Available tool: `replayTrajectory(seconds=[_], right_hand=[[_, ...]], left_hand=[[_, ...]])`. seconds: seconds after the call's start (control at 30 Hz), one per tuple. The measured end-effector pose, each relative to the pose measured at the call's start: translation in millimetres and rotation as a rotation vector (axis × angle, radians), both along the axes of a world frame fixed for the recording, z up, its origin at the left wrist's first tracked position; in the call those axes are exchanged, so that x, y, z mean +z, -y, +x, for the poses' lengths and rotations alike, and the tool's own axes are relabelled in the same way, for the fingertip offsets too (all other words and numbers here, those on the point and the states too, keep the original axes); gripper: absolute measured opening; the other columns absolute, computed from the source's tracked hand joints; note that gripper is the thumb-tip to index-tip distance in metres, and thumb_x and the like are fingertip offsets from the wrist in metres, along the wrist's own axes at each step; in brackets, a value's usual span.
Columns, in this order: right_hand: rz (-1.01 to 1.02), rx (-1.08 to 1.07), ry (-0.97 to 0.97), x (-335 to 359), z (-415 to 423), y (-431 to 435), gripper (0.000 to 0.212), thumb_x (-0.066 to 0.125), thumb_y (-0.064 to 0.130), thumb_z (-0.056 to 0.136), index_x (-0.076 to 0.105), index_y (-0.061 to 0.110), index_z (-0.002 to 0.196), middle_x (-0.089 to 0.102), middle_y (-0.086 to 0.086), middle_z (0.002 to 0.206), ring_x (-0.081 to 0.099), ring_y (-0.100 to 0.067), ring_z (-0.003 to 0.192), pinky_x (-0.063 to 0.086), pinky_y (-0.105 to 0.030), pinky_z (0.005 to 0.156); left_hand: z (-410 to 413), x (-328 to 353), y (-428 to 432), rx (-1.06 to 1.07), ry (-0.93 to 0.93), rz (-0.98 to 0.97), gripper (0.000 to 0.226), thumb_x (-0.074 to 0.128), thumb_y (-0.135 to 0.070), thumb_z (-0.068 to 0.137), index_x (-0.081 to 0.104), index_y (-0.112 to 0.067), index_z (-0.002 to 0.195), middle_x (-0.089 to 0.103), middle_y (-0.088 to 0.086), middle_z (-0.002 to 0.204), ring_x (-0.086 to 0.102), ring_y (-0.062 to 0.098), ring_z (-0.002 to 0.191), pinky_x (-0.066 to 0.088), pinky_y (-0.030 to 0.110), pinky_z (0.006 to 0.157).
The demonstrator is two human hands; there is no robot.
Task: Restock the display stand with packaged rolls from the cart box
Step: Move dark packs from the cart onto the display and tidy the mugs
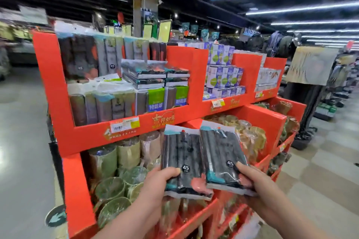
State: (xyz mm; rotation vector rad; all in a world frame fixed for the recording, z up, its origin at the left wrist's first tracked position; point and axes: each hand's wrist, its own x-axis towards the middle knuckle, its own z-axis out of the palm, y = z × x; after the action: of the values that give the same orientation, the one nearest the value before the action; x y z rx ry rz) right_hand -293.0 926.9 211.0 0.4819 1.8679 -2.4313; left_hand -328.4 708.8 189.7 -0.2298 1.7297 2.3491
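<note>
Packs stand upright side by side, left pack [181, 161] gripped at its foot by the left hand [161, 182], right pack [223, 155] by the right hand [256, 182], before the display stand [120, 136], whose matching stock [155, 73] lies above and leftward, nearer the left hand.

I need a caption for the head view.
Left hand and right hand hold roll packs before the red stand.

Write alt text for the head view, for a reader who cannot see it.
The left hand grips one pack of dark rolls and the right hand another pack, both held before a red display stand stocked with similar packs.
</note>
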Motion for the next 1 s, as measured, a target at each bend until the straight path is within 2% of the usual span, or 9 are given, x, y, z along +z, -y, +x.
replayTrajectory(seconds=[0.07, 0.4, 0.5, 0.57, 0.6, 0.67, 0.73, 0.83, 1.0], right_hand=[[0.04, 0.041, -0.047, 17, -33, 10, 0.019, 0.067, 0.025, 0.071, 0.055, 0.014, 0.081, 0.044, 0.001, 0.049, 0.038, -0.013, 0.038, 0.028, -0.019, 0.042], [0.006, 0.281, -0.29, 147, -204, 62, 0.032, 0.032, 0.01, 0.091, 0.03, 0.02, 0.061, 0.029, 0.009, 0.034, 0.026, -0.004, 0.027, 0.023, -0.013, 0.035], [0.049, 0.314, -0.353, 193, -262, 65, 0.025, 0.035, 0.012, 0.092, 0.039, 0.018, 0.068, 0.036, 0.007, 0.036, 0.034, -0.005, 0.029, 0.028, -0.016, 0.033], [0.508, 0.215, -0.437, 210, -302, 63, 0.014, 0.05, 0.02, 0.092, 0.058, 0.009, 0.09, 0.062, -0.007, 0.065, 0.059, -0.019, 0.057, 0.048, -0.029, 0.052], [0.854, 0.146, -0.473, 213, -322, 61, 0.029, 0.055, 0.028, 0.091, 0.06, 0.004, 0.107, 0.067, -0.017, 0.093, 0.064, -0.03, 0.085, 0.053, -0.038, 0.073], [1.414, 0.087, -0.534, 211, -343, 58, 0.058, 0.053, 0.047, 0.09, 0.05, 0.005, 0.13, 0.048, -0.026, 0.133, 0.049, -0.039, 0.121, 0.042, -0.044, 0.101], [1.593, 0.053, -0.609, 206, -347, 53, 0.062, 0.047, 0.058, 0.089, 0.049, 0.015, 0.134, 0.039, -0.021, 0.14, 0.044, -0.04, 0.125, 0.038, -0.044, 0.103], [1.802, -0.08, -0.968, 194, -354, 39, 0.055, 0.049, 0.057, 0.087, 0.062, 0.015, 0.121, 0.055, -0.014, 0.121, 0.052, -0.035, 0.113, 0.046, -0.042, 0.087], [1.913, 0.351, -1.049, 184, -364, 53, 0.056, 0.037, 0.049, 0.096, 0.039, 0.022, 0.144, 0.045, -0.004, 0.144, 0.043, -0.025, 0.131, 0.043, -0.038, 0.101]], left_hand=[[-13, 11, 14, 0.062, -0.025, -0.008, 0.014, 0.063, -0.008, 0.083, 0.058, -0.004, 0.096, 0.061, 0.008, 0.072, 0.059, 0.02, 0.057, 0.041, 0.025, 0.047], [-44, 73, 73, 0.407, -0.211, 0.018, 0.019, 0.064, -0.004, 0.075, 0.065, 0.003, 0.093, 0.066, 0.013, 0.058, 0.06, 0.021, 0.043, 0.047, 0.023, 0.038], [-53, 89, 76, 0.476, -0.247, 0.035, 0.01, 0.053, 0.005, 0.081, 0.063, 0.004, 0.085, 0.063, 0.014, 0.052, 0.057, 0.02, 0.035, 0.043, 0.02, 0.032], [-61, 97, 75, 0.514, -0.272, 0.011, 0.011, 0.053, 0.003, 0.082, 0.062, 0.0, 0.077, 0.06, 0.012, 0.049, 0.053, 0.018, 0.032, 0.039, 0.017, 0.032], [-65, 102, 74, 0.532, -0.283, -0.006, 0.009, 0.054, 0.001, 0.081, 0.062, -0.002, 0.077, 0.061, 0.012, 0.051, 0.053, 0.019, 0.034, 0.04, 0.017, 0.035], [-72, 106, 75, 0.593, -0.293, -0.022, 0.008, 0.057, -0.002, 0.079, 0.064, -0.004, 0.081, 0.063, 0.012, 0.056, 0.055, 0.021, 0.039, 0.043, 0.021, 0.041], [-78, 108, 75, 0.632, -0.306, -0.024, 0.012, 0.057, -0.003, 0.078, 0.066, -0.005, 0.085, 0.066, 0.011, 0.06, 0.059, 0.023, 0.044, 0.046, 0.024, 0.044], [-84, 112, 70, 0.643, -0.315, -0.012, 0.012, 0.054, -0.002, 0.081, 0.065, -0.006, 0.082, 0.066, 0.009, 0.055, 0.058, 0.02, 0.038, 0.047, 0.021, 0.037], [-92, 120, 62, 0.683, -0.321, -0.024, 0.01, 0.054, -0.004, 0.083, 0.063, -0.007, 0.081, 0.065, 0.006, 0.053, 0.059, 0.017, 0.036, 0.045, 0.019, 0.034]])
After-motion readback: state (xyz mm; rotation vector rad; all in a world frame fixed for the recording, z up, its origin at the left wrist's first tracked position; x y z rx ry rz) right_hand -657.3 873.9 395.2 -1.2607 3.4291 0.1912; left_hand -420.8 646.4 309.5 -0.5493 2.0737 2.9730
